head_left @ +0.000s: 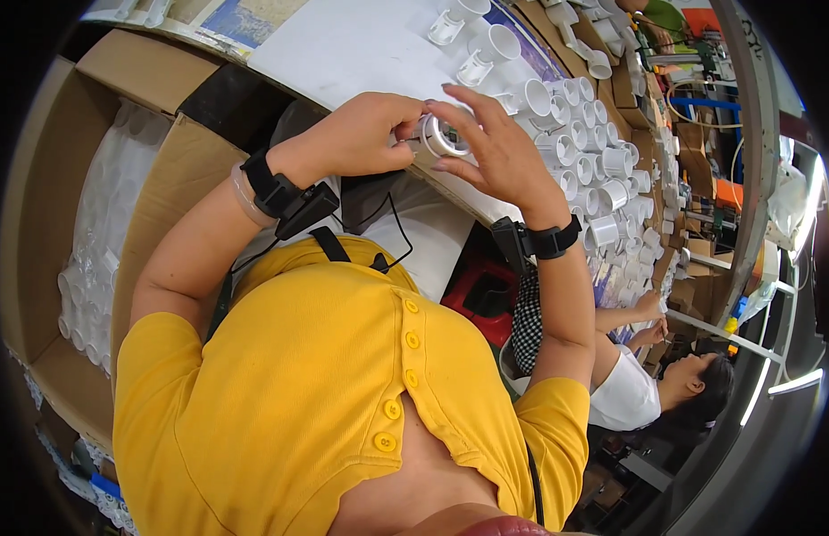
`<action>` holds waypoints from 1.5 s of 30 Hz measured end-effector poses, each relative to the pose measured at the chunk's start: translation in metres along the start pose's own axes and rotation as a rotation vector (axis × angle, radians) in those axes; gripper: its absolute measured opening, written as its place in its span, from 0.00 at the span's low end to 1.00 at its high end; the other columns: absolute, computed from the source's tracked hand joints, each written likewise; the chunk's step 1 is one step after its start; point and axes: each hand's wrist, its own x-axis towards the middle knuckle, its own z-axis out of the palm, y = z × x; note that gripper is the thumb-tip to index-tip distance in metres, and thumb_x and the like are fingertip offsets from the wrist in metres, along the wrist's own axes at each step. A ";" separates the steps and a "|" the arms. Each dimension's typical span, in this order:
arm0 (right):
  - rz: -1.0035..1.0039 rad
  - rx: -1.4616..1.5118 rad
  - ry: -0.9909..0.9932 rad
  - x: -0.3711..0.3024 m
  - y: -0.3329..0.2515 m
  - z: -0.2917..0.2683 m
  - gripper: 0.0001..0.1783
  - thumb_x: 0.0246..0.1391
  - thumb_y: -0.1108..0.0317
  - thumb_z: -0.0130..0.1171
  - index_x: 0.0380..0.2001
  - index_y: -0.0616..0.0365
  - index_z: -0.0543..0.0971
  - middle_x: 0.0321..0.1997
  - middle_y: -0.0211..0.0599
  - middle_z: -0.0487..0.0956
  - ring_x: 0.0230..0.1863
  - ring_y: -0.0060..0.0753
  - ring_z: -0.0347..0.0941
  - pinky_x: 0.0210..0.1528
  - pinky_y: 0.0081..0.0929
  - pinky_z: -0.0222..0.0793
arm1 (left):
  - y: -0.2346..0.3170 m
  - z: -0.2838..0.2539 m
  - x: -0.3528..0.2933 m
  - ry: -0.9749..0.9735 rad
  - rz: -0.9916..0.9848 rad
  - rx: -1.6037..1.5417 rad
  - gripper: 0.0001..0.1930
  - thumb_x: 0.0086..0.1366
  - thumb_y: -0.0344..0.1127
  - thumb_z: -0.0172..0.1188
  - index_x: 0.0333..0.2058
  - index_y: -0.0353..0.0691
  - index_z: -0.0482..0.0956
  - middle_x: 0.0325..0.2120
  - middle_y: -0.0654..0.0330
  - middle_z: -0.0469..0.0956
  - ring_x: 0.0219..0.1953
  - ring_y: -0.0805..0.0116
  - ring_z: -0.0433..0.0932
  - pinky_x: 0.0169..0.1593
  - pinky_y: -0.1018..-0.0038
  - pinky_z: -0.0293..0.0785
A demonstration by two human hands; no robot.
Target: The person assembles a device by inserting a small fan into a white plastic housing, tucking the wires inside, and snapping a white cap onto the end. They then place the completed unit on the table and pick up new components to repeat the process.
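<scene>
Cup (430,138), white, round: between both hands at worktop (329,58) edge | left hand (365,134): fingers pinched on its side | right hand (504,159): fingers spread around rim, grip unclear | white cups (616,163): crowded rightward

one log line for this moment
left hand: holding round white part; right hand: at its rim; table: many white cups

A worktable (316,58) with a white surface spreads across eleven to twelve o'clock, then curves toward three; white plastic cups (570,147) crowd it from twelve round to three — many with open mouths showing; at eleven lies a tan-and-blue printed patch (245,20) — its content too distorted to tell.
</scene>
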 end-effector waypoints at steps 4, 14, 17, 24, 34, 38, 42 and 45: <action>0.073 0.045 -0.078 -0.007 -0.005 -0.004 0.32 0.53 0.61 0.60 0.61 0.46 0.66 0.60 0.44 0.67 0.59 0.47 0.65 0.58 0.35 0.65 | 0.009 -0.008 -0.001 -0.156 -0.174 -0.016 0.09 0.48 0.31 0.59 0.23 0.36 0.68 0.23 0.54 0.75 0.26 0.62 0.73 0.30 0.71 0.70; -0.043 0.403 0.108 -0.033 -0.001 -0.067 0.32 0.52 0.67 0.59 0.61 0.58 0.66 0.64 0.44 0.65 0.62 0.44 0.63 0.62 0.34 0.59 | 0.035 -0.005 0.039 -0.026 -0.180 -0.926 0.18 0.69 0.47 0.50 0.49 0.40 0.67 0.52 0.53 0.73 0.41 0.66 0.80 0.42 0.75 0.77; -0.073 0.692 0.221 -0.034 -0.004 -0.066 0.30 0.55 0.62 0.56 0.60 0.60 0.68 0.64 0.44 0.66 0.63 0.43 0.63 0.63 0.34 0.57 | 0.047 0.012 0.054 -0.137 -0.278 -1.107 0.24 0.70 0.53 0.46 0.55 0.41 0.63 0.51 0.52 0.72 0.42 0.65 0.80 0.42 0.74 0.78; -0.007 0.717 0.589 -0.038 0.015 -0.026 0.30 0.62 0.51 0.45 0.59 0.61 0.69 0.60 0.43 0.70 0.60 0.38 0.66 0.59 0.30 0.60 | 0.074 0.034 0.074 -0.162 -0.341 -1.055 0.36 0.66 0.65 0.42 0.56 0.37 0.63 0.44 0.52 0.76 0.41 0.59 0.80 0.42 0.68 0.79; 0.212 1.170 0.618 -0.035 0.002 -0.013 0.29 0.63 0.50 0.41 0.57 0.60 0.70 0.57 0.38 0.73 0.45 0.21 0.73 0.32 0.14 0.68 | 0.060 0.044 0.077 -0.205 -0.416 -1.130 0.35 0.64 0.64 0.46 0.56 0.37 0.63 0.44 0.51 0.76 0.43 0.56 0.80 0.43 0.66 0.80; 0.186 1.201 0.660 -0.033 0.003 -0.008 0.26 0.62 0.54 0.41 0.56 0.60 0.71 0.57 0.38 0.73 0.45 0.21 0.72 0.33 0.15 0.69 | 0.057 0.041 0.077 -0.229 -0.382 -1.075 0.34 0.65 0.62 0.47 0.57 0.37 0.63 0.45 0.51 0.76 0.44 0.55 0.80 0.44 0.66 0.80; 0.180 1.210 0.635 -0.031 0.003 -0.008 0.26 0.61 0.57 0.39 0.56 0.60 0.71 0.56 0.38 0.73 0.45 0.23 0.72 0.37 0.17 0.70 | 0.062 0.039 0.076 -0.183 -0.400 -0.999 0.31 0.68 0.57 0.47 0.57 0.37 0.63 0.45 0.51 0.76 0.42 0.58 0.80 0.43 0.67 0.80; 0.075 0.899 0.824 -0.023 0.013 0.002 0.24 0.56 0.60 0.46 0.53 0.61 0.72 0.54 0.37 0.74 0.45 0.23 0.72 0.42 0.20 0.71 | 0.061 0.040 0.076 -0.117 -0.377 -0.964 0.28 0.69 0.53 0.48 0.57 0.37 0.64 0.44 0.53 0.76 0.41 0.61 0.80 0.43 0.69 0.79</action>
